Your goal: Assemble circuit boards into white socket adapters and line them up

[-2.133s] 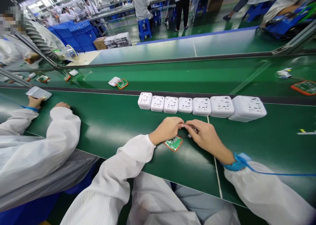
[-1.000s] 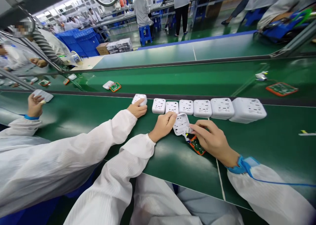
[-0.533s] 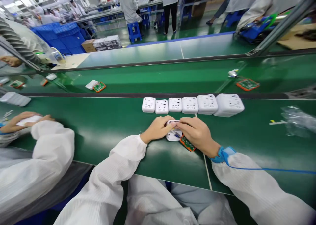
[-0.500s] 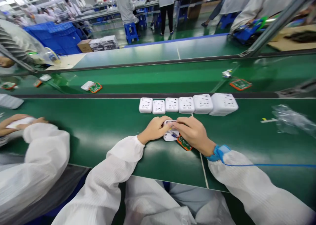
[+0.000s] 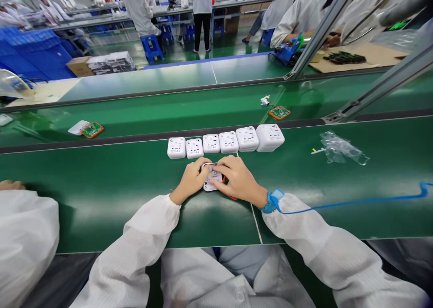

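Note:
Both my hands meet on the green belt [image 5: 128, 222] just below a row of finished units. My left hand [image 5: 191, 179] and my right hand [image 5: 238, 177] press from either side on a white plastic socket casing [image 5: 210, 185], held flat. Under my right palm, only a sliver of an orange-edged circuit board [image 5: 231, 197] shows. The rest of the board is hidden. Several white socket units [image 5: 228, 142] stand in a line just beyond my fingertips, not touching them. A blue antistatic wrist strap [image 5: 274, 201] circles my right wrist.
A co-worker's white sleeve [image 5: 25, 240] and hand [image 5: 11, 185] lie at the left. A crumpled plastic bag [image 5: 338, 148] sits on the belt to the right. Beyond a dark rail, a second belt carries circuit boards [image 5: 279, 112] and a casing [image 5: 78, 127].
The casing, loose beside the board a second ago, now sits closed between my hands over the board. A co-worker's hand took the row's leftmost unit. The whole view has swung.

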Available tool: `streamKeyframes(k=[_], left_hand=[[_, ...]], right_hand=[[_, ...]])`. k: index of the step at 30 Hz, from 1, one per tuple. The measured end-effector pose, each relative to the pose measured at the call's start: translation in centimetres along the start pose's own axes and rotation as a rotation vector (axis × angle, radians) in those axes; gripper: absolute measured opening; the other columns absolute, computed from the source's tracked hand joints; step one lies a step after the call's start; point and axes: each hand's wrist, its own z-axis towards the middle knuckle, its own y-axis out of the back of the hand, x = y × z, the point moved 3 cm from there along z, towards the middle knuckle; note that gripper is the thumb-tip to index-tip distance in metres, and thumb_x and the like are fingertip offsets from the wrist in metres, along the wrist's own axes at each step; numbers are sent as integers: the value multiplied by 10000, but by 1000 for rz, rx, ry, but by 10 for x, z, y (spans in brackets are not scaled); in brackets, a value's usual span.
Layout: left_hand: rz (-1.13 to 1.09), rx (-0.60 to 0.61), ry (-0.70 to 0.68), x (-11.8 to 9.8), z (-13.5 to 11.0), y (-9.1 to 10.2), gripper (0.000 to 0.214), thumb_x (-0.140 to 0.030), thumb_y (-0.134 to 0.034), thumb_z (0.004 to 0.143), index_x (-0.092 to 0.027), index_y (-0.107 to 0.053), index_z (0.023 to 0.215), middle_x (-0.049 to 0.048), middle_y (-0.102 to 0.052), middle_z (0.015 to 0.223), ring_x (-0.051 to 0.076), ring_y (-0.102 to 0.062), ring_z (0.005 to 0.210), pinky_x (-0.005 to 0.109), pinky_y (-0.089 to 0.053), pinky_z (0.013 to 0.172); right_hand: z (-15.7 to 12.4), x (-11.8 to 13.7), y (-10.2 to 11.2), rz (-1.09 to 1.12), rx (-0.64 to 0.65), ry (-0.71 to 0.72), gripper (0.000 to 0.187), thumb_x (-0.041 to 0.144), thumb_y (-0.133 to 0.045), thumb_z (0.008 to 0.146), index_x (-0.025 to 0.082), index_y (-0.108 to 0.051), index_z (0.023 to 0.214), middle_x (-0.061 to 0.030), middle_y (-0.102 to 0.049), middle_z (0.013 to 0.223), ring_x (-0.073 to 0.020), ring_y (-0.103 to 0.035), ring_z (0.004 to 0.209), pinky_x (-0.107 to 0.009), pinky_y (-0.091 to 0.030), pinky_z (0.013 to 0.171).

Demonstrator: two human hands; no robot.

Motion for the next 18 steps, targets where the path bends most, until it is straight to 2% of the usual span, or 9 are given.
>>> streamKeyframes(k=[2,4,7,14,18], left_hand=[[-14,-29,15,1,-1,-1,309,-379,-472,988,-179,-681,1097,27,-738,899,166,-647,741,279,-467,702],[-29,-35,-1,1,-1,-1,344,-421,-447,1017,-181,-684,1082,31,-743,934,169,-659,780,280,-472,726],[-9,-45,-16,0,-1,-2,383,-441,-404,1042,-183,-685,1016,42,-747,954,186,-675,837,292,-477,765],[-7,-63,12,0,-2,-1,427,-464,-356,1067,-188,-678,1011,45,-745,945,198,-678,839,302,-480,766],[-6,-61,12,1,-1,-1,436,-473,-351,1066,-186,-673,997,38,-735,905,189,-662,800,294,-473,737]], right_hand=[[-1,2,-3,27,-14,-52,238,334,-766,901,174,-686,1059,-67,-663,985,-254,-532,935,-393,-374,798],[-1,4,-7,54,-25,-112,126,226,-772,869,188,-666,926,-32,-675,900,-240,-531,899,-377,-360,769],[1,7,-14,55,-58,-161,159,142,-747,852,199,-614,786,-9,-667,799,-223,-524,835,-360,-336,721],[3,13,-22,-88,-133,-43,176,171,-609,969,198,-630,796,-53,-681,814,-221,-531,783,-359,-314,688],[2,12,-22,-79,-196,-31,202,159,-561,987,201,-629,802,-55,-672,807,-215,-549,774,-356,-334,701]])
